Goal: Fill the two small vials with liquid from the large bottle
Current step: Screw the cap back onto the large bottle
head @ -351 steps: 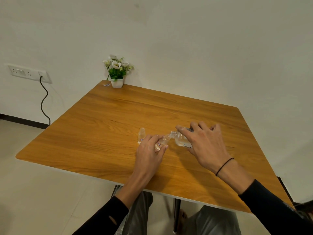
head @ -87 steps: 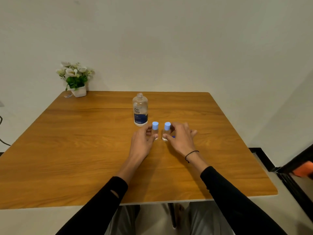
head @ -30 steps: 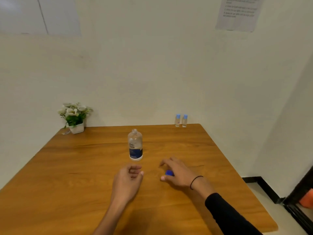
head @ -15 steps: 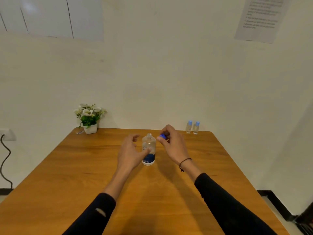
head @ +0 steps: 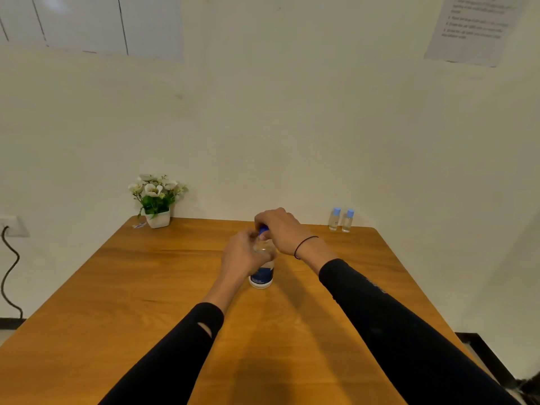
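The large clear bottle (head: 262,276) with a blue label stands upright mid-table. My left hand (head: 244,257) grips its body from the left. My right hand (head: 277,229) pinches the dark blue cap (head: 263,229) on top of the bottle's neck. Two small vials (head: 340,220) with light blue caps stand side by side at the table's far right edge by the wall, well away from both hands.
A wooden table (head: 146,302) fills the lower view. A small potted white flower (head: 156,200) sits at its far left corner. A wall socket with a black cable (head: 8,258) is at the left. A paper sheet (head: 476,27) hangs on the wall.
My left hand has closed round the bottle's body. My right hand has brought the blue cap from beside the neck down onto the bottle's top.
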A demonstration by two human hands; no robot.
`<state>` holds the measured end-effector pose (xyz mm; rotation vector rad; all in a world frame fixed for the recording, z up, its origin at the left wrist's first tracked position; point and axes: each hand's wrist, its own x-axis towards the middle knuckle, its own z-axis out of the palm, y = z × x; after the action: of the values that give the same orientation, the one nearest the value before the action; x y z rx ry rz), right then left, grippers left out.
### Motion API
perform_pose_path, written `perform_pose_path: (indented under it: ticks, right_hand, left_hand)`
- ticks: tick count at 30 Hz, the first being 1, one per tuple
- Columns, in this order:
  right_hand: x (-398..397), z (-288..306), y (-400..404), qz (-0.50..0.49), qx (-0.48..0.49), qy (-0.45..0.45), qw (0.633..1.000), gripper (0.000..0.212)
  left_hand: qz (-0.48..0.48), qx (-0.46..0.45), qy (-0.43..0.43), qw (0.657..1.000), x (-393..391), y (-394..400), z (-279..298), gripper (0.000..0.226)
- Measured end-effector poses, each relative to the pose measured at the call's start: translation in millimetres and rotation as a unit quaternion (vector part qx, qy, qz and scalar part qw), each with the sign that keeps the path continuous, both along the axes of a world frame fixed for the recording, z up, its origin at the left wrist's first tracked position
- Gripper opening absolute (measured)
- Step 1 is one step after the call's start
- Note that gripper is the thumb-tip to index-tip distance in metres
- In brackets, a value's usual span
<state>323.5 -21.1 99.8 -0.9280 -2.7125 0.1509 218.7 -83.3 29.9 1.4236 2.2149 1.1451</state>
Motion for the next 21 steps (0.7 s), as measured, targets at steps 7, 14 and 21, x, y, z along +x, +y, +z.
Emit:
perform_pose_path:
  ticks: [7, 14, 21]
  right_hand:
    - [-12, 13, 0, 0.015, 0.109, -0.13, 0.985, 0.022]
    - [-11, 15, 4, -0.002, 0.034, -0.154, 0.988, 0.04]
    - [-9, 19, 5, 0.012, 0.022, -0.145, 0.989, 0.012]
  left_hand:
    - [0.002, 0.001, -0.029, 1.0, 0, -2, 1, 0.049]
    - [-0.004, 0.019, -0.04, 0.999, -1, -5, -2, 0.066]
    - [-0.002, 0.025, -0.054, 0.998, -2, -4, -4, 0.079]
